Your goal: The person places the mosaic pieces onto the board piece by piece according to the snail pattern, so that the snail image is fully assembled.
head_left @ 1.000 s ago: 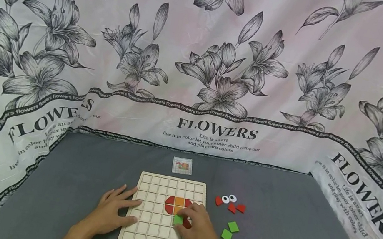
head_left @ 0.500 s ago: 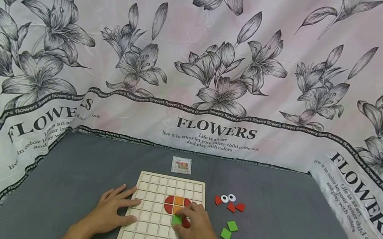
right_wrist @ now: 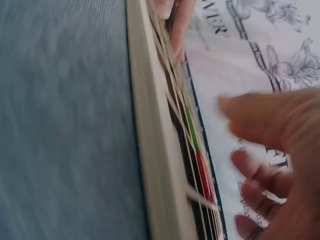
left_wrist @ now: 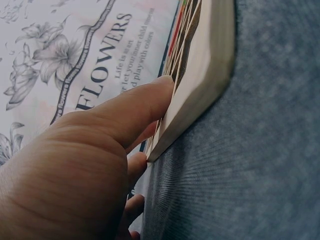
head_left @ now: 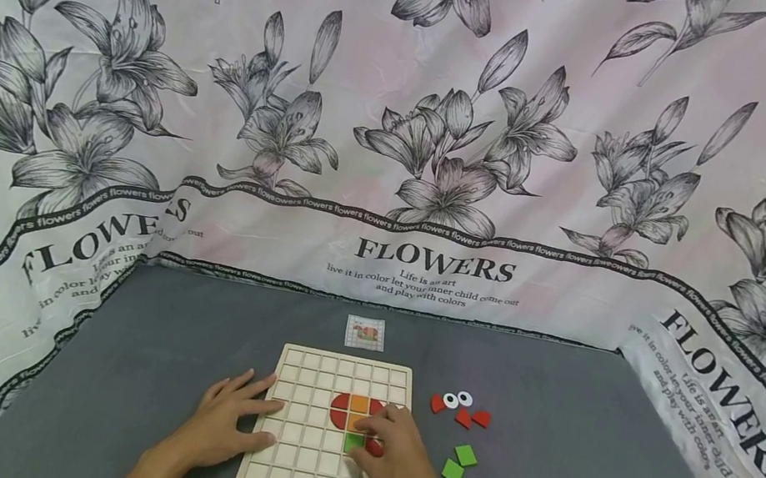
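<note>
A wooden grid board (head_left: 293, 457) lies on the grey cloth. My left hand (head_left: 216, 427) rests on its left edge, fingers spread; in the left wrist view the thumb (left_wrist: 155, 92) touches the rim. A green square tile (head_left: 354, 443) sits in a cell, below orange squares (head_left: 359, 404) with red rounded pieces (head_left: 338, 418) beside them. Just over the tile hovers my right hand (head_left: 400, 466), partly hiding the red pieces on the right. In the right wrist view this hand (right_wrist: 285, 140) is blurred, its thumb and fingers apart from the board with nothing between them.
Right of the board lie two loose green squares (head_left: 465, 455), several red pieces (head_left: 481, 418) and two white eye discs (head_left: 465, 399). A small picture card (head_left: 365, 333) lies beyond the board. A flower-printed curtain (head_left: 432, 281) encloses the table at the back and sides.
The green tile, pinched in my right fingers a second ago, now lies flat in its cell, and those fingers have come off it. My left hand stays in place.
</note>
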`<action>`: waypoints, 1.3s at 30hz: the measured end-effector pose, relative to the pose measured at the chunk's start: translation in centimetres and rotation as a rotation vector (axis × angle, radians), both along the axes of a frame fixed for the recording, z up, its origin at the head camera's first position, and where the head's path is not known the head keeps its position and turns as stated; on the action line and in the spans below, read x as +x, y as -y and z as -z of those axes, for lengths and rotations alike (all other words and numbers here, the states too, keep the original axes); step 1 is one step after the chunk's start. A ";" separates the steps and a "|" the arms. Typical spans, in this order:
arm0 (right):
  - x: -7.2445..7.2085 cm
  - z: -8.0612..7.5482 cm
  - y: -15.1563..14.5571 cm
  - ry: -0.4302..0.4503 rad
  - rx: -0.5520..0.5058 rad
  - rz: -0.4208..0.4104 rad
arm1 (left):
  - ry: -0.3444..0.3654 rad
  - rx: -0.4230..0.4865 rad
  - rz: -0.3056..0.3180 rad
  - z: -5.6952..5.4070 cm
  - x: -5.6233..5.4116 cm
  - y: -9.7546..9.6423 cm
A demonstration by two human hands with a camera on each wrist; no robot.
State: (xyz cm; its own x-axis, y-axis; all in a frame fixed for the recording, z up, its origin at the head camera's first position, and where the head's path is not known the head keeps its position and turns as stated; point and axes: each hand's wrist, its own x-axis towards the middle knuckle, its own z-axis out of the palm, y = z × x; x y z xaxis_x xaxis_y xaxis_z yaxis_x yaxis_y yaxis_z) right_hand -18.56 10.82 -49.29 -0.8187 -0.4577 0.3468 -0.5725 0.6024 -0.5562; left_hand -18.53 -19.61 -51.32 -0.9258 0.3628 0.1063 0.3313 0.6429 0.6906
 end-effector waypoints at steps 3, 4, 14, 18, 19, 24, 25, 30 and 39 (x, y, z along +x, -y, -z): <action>0.2 -1.0 -0.5 0.014 -0.065 0.006 | 0.004 0.001 -0.001 0.0 0.0 -0.1; 0.3 -1.4 -0.7 0.028 -0.086 0.010 | 0.004 0.002 -0.002 0.0 0.1 -0.1; 0.5 -4.6 -4.0 -0.083 -0.110 0.083 | -0.002 0.006 -0.002 -0.1 0.2 0.0; 0.7 -5.3 -5.8 -0.150 -0.105 0.079 | -0.010 0.004 0.008 -0.1 0.1 0.0; 0.8 -5.5 -6.3 -0.152 -0.100 0.080 | -0.012 0.005 0.012 -0.1 0.1 0.0; 0.8 -5.5 -8.9 -0.137 -0.072 0.072 | -0.016 0.007 0.012 -0.1 0.2 0.0; 0.8 -5.4 -9.3 -0.135 -0.071 0.072 | -0.015 0.006 0.011 -0.1 0.1 0.0; 0.8 -4.6 -11.3 -0.135 -0.065 0.090 | -0.018 0.002 0.012 0.0 0.1 0.0; 1.1 -2.1 -13.1 -0.064 -0.021 0.109 | -0.036 -0.014 0.008 0.0 0.1 0.0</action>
State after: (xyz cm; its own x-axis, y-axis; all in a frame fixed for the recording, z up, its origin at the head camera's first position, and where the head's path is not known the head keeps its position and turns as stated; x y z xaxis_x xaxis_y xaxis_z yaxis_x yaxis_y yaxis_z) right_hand -17.45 23.94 -47.24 -0.8387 -0.3598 0.4089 -0.5395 0.6515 -0.5334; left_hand -18.38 -19.64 -51.36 -0.9183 0.3723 0.1345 0.3612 0.6493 0.6693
